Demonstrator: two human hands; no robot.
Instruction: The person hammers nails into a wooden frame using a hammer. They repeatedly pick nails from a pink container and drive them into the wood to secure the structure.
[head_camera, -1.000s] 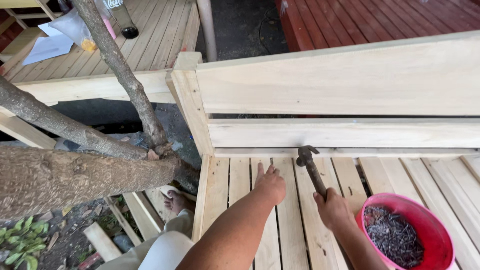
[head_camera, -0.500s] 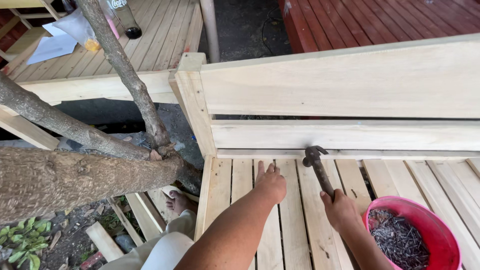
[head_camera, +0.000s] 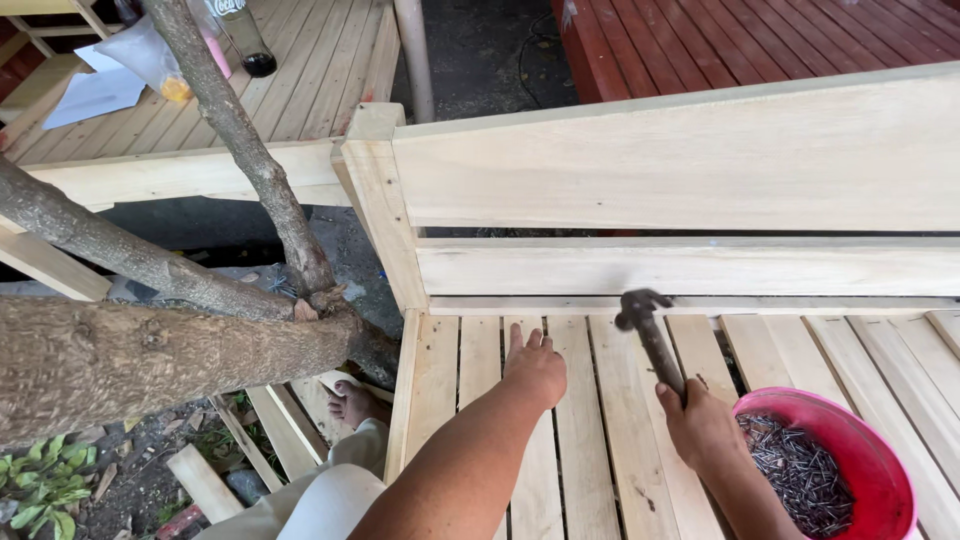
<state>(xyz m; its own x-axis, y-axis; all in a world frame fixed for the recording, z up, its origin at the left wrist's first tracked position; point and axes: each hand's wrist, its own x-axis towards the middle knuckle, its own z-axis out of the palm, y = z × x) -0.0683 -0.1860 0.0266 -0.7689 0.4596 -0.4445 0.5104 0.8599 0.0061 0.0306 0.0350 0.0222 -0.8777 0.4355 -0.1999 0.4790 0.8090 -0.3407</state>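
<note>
My right hand (head_camera: 700, 425) grips the handle of a dark hammer (head_camera: 648, 330), whose head is raised near the lower back rail of a pale wooden bench (head_camera: 660, 150). My left hand (head_camera: 535, 365) lies flat, fingers apart, on the bench's seat slats (head_camera: 585, 430), just left of the hammer. A pink bowl (head_camera: 860, 450) full of dark nails rests on the slats beside my right wrist. Whether a nail stands under the hammer head cannot be made out.
A thick tree trunk (head_camera: 150, 355) with two branches crosses the left side, close to the bench's end post (head_camera: 375, 190). Below it lie loose wood offcuts (head_camera: 200, 480), dirt and my bare foot (head_camera: 352, 402). A plank deck with a bottle and papers lies behind.
The hammer head has lifted slightly and blurred, moving near the back rail. My left hand stays flat on the slats.
</note>
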